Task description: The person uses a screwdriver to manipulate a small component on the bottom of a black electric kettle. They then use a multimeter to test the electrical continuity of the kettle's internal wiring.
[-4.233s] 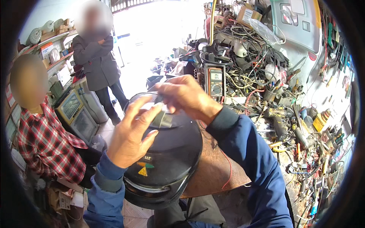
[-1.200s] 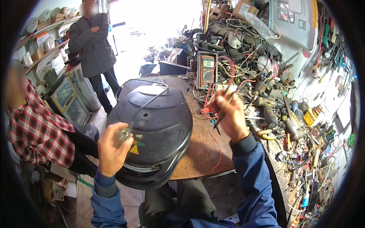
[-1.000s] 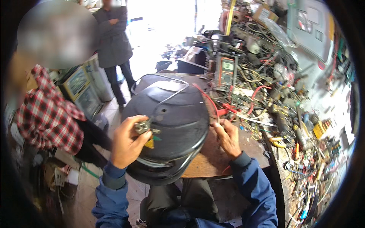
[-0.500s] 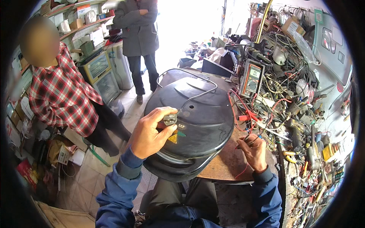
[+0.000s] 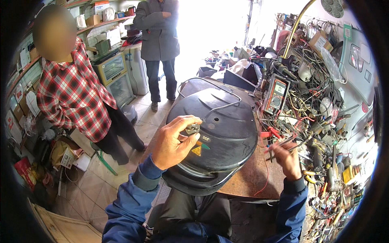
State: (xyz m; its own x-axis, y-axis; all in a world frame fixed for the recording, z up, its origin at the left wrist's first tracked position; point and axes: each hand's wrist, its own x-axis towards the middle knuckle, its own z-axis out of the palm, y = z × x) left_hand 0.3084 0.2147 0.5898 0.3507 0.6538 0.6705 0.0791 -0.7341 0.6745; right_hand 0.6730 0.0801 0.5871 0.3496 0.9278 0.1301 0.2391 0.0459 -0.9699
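Between the thumb and fingers of my left hand is a power plug, its pins turned towards me. Its grey cord loops over a black, rounded plastic appliance with a small round hole in its top. My right hand, right of the appliance, is closed on slim dark rods that look like test probes, blurred by motion. A thin red wire hangs beside that hand onto the wooden table. Behind it stands a multimeter with a lit display, red leads lying nearby.
The brown wooden tabletop carries the appliance. Tangled cables and loose tools crowd the right side. A person in a checked shirt stands at left, another in a grey coat farther back. A brass-coloured lamp arm rises at the far right.
My right hand has lifted and moved right, away from the appliance, with the rods. The left hand still holds the plug. The whole view has shifted slightly.
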